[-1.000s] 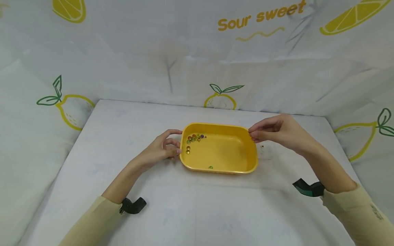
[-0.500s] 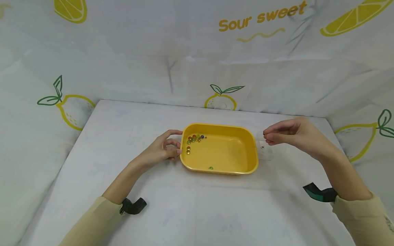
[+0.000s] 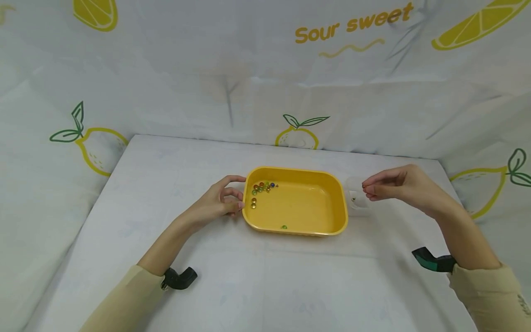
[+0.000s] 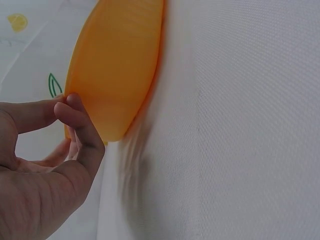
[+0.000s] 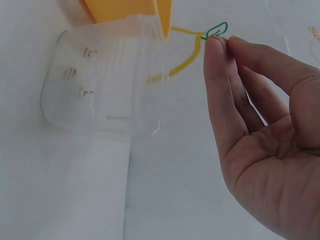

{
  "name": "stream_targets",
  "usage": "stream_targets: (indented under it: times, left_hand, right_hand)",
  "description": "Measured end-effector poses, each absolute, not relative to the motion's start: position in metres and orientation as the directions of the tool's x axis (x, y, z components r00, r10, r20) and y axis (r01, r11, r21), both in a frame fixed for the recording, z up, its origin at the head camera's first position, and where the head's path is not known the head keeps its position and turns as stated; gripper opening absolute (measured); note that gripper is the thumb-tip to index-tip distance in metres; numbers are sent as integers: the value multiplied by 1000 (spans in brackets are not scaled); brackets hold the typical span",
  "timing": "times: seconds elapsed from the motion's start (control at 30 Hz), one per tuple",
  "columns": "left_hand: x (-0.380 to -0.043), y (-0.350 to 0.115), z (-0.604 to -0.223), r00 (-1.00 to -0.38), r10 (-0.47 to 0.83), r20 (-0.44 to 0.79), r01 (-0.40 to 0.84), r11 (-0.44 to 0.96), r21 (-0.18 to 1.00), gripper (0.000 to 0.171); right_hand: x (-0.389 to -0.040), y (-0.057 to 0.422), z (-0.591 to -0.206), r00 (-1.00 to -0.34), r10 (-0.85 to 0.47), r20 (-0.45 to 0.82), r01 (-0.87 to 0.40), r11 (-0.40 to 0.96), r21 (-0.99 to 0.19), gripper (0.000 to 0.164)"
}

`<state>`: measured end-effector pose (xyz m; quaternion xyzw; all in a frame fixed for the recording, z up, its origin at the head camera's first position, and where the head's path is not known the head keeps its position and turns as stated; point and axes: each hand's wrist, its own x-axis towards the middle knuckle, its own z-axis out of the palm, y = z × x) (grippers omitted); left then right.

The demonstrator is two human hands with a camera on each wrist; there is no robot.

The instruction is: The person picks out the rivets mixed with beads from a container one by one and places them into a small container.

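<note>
My left hand point(image 3: 216, 198) grips the left rim of a yellow plastic tub point(image 3: 298, 203), its thumb and fingers at the edge in the left wrist view too. Several glass marbles point(image 3: 261, 184) lie in the tub's far left corner, two amber ones below them, and a green marble point(image 3: 284, 226) sits at the near side. Close to the tub's right side stands a clear plastic box point(image 5: 107, 75) with small metal pieces point(image 5: 86, 92) in it. Over this box's right side, my right hand point(image 3: 400, 186) pinches a tiny dark piece between thumb and fingertips, mostly hidden.
A white-covered table point(image 3: 265, 276) bears the tub and the box. Behind it hangs a white cloth point(image 3: 186, 69) printed with lemons. Each wrist wears a black camera mount point(image 3: 179, 278).
My right hand has moved from the tub's right rim rightward and slightly toward me, to over the clear box, which shows more now. The left hand stays at the tub's rim.
</note>
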<state>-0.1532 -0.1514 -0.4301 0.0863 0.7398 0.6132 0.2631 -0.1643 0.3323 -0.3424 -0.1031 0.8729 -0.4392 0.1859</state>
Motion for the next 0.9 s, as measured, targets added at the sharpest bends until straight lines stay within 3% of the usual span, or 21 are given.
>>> stream_targets:
  times: [0.9]
  left_hand:
    - [-152, -151, -429, -848, 452, -276, -187, 232, 955, 69]
  right_hand:
    - [-181, 342, -361, -862, -289, -416, 112, 692, -713, 35]
